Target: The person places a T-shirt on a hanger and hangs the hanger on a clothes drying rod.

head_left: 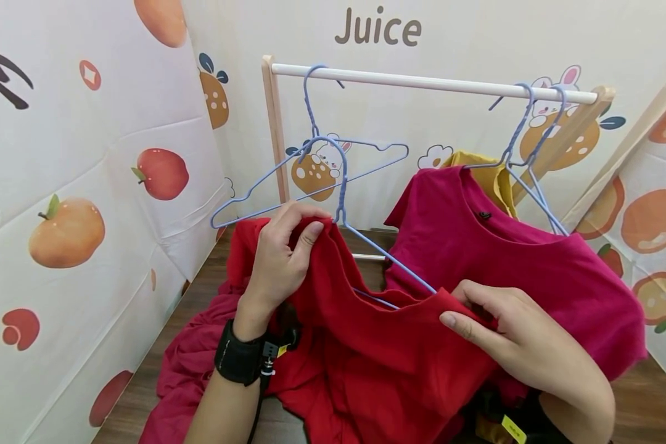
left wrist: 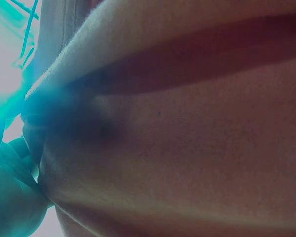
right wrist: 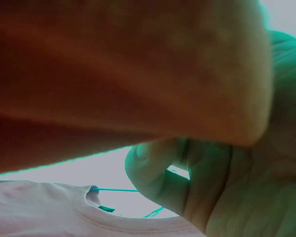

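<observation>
A: We see the red shirt (head_left: 377,364) crumpled low over the table, a blue hanger (head_left: 341,203) poking through its neck; left hand (head_left: 280,259) and right hand (head_left: 510,339) each pinch the collar

B: Our wrist views show only blurred cloth and fingers (right wrist: 157,182); the rack (head_left: 422,82) appears only overhead

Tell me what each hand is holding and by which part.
Both grip the red shirt at its neckline: the left hand pinches the collar edge beside the blue hanger, the right hand pinches the opposite edge.
</observation>
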Demonstrator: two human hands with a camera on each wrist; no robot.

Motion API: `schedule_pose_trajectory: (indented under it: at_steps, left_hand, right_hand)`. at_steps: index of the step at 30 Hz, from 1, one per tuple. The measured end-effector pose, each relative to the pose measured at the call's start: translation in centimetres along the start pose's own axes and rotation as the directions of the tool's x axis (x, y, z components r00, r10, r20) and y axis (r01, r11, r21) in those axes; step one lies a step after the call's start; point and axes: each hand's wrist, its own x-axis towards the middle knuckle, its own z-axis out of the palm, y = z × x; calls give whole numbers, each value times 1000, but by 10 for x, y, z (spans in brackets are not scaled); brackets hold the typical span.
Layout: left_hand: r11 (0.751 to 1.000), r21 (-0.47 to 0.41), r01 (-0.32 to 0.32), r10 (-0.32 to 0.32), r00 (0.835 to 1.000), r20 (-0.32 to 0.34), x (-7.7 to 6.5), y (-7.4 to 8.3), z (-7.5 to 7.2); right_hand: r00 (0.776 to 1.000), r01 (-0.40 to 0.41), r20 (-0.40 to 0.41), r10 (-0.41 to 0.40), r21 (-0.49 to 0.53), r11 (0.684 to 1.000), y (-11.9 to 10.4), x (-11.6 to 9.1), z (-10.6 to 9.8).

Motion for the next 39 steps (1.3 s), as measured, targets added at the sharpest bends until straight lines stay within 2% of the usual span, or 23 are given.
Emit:
schedule_pose_trajectory:
  at_steps: [6,11,16,27,32,39]
  left_hand:
    - [1000,-8,-19,19,1000,8,0,1,2]
    - [1000,-18,-26,26,1000,15,0,0,1]
    - [1000,-14,-11,12,999,33,0,1,-1]
    - [1000,-1,17,-17,998,64,1,-10,-6]
    - [998,27,49,-52,994,98,1,-15,-7]
    - [994,65,92,-99,988,117,0,-22,-6]
  right_hand:
    - [999,52,-8,-52,-35,998,0,2,1]
    - [999,44,-14,-44,-12,999,-2,1,3]
    - [997,59,-56,-59,13,998,-4,0,4]
    - [984,102,-147,-105,-31,994,-2,-11,-8]
    - [974,79,-205,-96,-88,993,6,-22,-15]
    - [960,-44,-281,17,-91,995,7,-36,-23]
